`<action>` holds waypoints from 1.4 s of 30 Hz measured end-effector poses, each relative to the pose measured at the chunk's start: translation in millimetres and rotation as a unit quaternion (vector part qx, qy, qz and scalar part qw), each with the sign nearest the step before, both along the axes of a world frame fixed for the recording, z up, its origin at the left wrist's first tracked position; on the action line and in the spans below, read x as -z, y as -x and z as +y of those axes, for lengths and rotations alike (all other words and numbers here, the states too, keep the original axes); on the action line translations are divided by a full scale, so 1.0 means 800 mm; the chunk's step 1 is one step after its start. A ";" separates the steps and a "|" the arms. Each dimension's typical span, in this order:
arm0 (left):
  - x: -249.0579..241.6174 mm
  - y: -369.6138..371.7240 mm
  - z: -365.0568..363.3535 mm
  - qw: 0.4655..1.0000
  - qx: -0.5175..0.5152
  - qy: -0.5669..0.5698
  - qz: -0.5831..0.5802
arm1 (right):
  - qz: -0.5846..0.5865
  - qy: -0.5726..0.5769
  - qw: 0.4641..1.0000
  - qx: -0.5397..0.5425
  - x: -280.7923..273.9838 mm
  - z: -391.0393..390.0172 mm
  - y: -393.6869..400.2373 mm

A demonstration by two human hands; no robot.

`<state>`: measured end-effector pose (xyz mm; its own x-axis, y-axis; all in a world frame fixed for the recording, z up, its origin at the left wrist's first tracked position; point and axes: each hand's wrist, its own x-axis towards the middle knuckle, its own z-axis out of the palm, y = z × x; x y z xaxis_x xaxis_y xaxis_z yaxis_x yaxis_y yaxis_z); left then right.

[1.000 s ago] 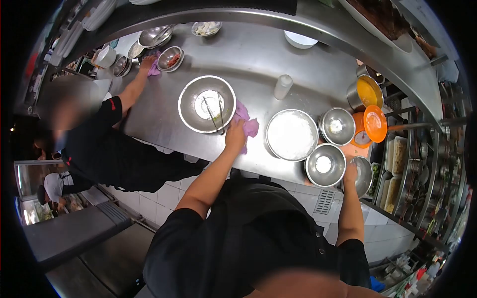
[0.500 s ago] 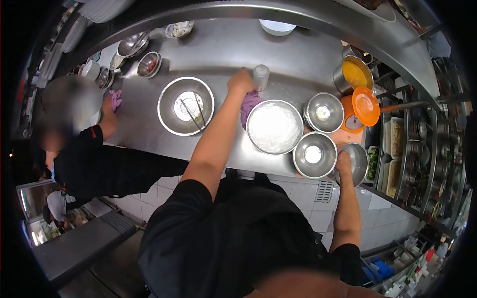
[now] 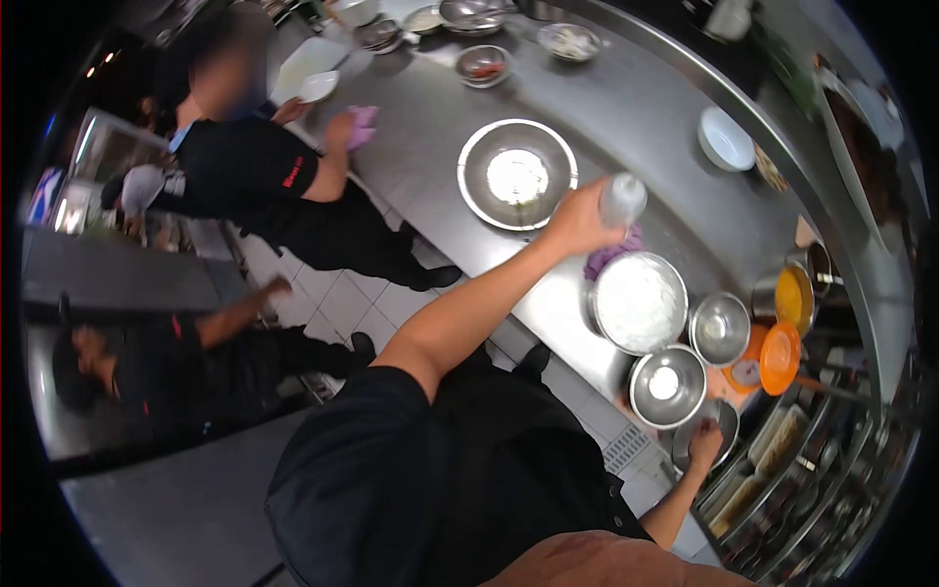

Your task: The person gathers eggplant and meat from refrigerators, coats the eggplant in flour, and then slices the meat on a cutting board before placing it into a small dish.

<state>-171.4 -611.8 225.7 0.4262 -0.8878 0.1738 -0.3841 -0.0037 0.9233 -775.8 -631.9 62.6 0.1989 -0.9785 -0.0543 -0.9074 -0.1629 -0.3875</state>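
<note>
My left hand [image 3: 579, 220] is closed around a translucent bottle [image 3: 624, 200], held above the steel table between a large steel mixing bowl [image 3: 469, 186] and a bowl of white powder [image 3: 641, 303]. A crumpled purple cloth [image 3: 613, 254] lies under the bottle, partly hidden by my hand. At the lower right my right hand [image 3: 706, 445] is over a metal bowl [image 3: 726, 423] near the table edge. Its fingers are curled together; what they hold, if anything, is too small to make out. Two steel bowls, one nearer [image 3: 668, 386] and one farther [image 3: 720, 331], stand beside it.
An orange container [image 3: 780, 358] and a pot of yellow liquid [image 3: 793, 298] stand at the right. A white bowl [image 3: 726, 139] sits farther back, and small bowls [image 3: 483, 66] line the far left. A co-worker [image 3: 245, 161] wipes with a purple cloth [image 3: 361, 127]; another person [image 3: 186, 352] is behind.
My view has turned left. My left hand has lifted the bottle off the table. My right hand has moved from the metal bowl's rim to over its inside. The tongs in the large bowl no longer show.
</note>
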 end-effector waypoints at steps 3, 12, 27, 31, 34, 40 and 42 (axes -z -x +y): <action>-0.002 -0.021 0.134 0.998 0.008 -0.052 -0.042 | 0.149 -0.037 0.985 0.079 -0.031 0.005 -0.016; 0.074 -0.090 0.533 0.973 -0.090 -0.181 -0.108 | 0.140 0.212 0.952 0.169 -0.126 0.082 -0.157; 0.128 -0.330 1.030 0.891 -0.396 -0.218 0.031 | 0.142 0.042 0.899 -0.413 -0.044 0.396 -0.626; 0.136 -0.445 1.068 0.888 -0.433 -0.142 0.062 | 0.343 -0.215 0.842 -0.356 0.074 0.398 -0.676; 0.155 -0.537 1.112 0.882 -0.449 -0.122 0.070 | 0.353 -0.159 0.879 -0.278 0.246 0.396 -0.637; 0.204 -0.652 1.272 0.790 -0.584 -0.186 0.035 | 0.338 -0.230 0.893 -0.187 0.253 0.494 -0.825; 0.204 -0.669 1.322 0.733 -0.636 -0.231 0.070 | 0.321 -0.258 0.893 -0.181 0.246 0.520 -0.883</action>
<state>363.9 445.8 62.3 0.9452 0.2925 -0.1453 0.2999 -0.6010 0.7408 -69.2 -215.6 -134.4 0.2637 -0.6683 -0.6956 -0.8934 -0.4411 0.0850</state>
